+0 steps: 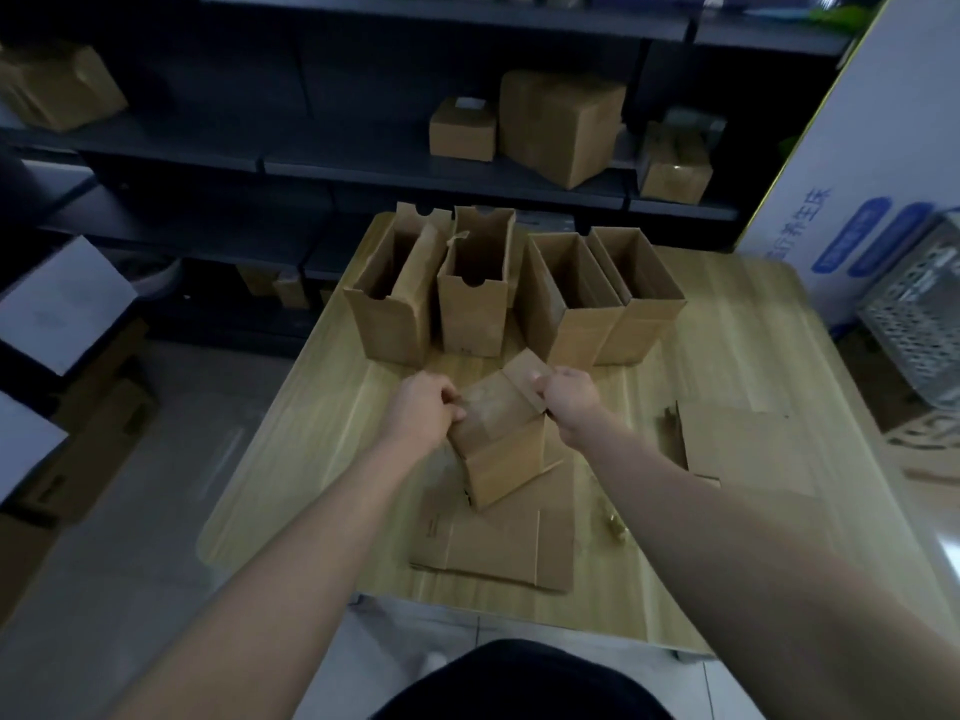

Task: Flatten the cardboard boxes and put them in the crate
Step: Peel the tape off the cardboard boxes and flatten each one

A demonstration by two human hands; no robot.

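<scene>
Grips a small cardboard box (498,439) mid-table, tilted, sitting on top of a flattened box (498,543). Clamps the left grip (423,407) on its upper left edge, fingers curled round the card. Pinches the raised flap (525,377) with the right grip (569,394), fingers closed on it. Further back, standing open-topped across the far side of the table (311,459): a row of four boxes (576,335). Off to the right, lying flat on the table: another flattened sheet (743,444). Past the table's right edge: a perforated grey crate (919,314), well apart from the held box.
</scene>
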